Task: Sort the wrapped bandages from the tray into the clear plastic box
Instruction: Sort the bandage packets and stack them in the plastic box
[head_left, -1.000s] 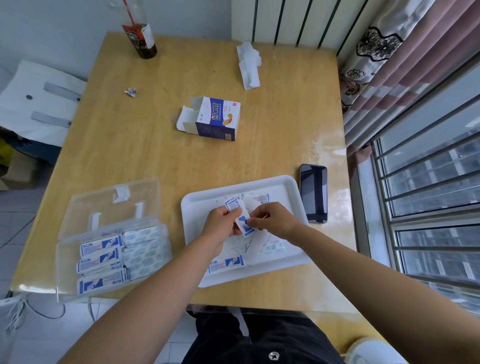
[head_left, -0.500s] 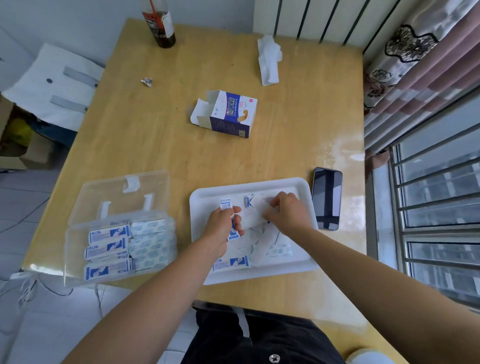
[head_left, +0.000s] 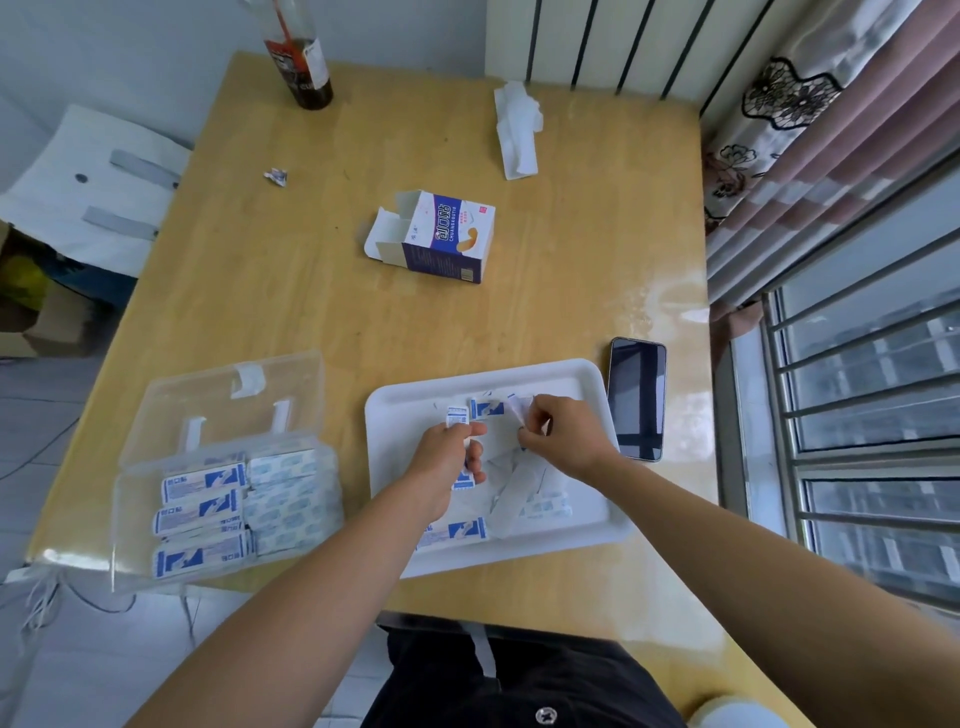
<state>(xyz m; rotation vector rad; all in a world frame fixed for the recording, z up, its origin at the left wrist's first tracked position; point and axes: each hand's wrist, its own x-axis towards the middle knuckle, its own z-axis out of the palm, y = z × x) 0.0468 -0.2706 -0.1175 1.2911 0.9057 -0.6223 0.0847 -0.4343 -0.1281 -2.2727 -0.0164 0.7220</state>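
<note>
Far left, the clear plastic box sits open on the counter, at 9 o'clock from the tray, with wrapped bandages already lined up inside in 2 columns. Over the tray, the left hand has its fingers curled round a small stack of bandages (can't count them, the hand hides most). At its 3 o'clock the right hand pinches 1 more wrapper by its end. Loose bandages lie at the tray's 6 o'clock. I'd call this mid-gather. The next move probably means adding that wrapper to the stack, squaring it, then carrying it toward 9 o'clock into the box.
</note>
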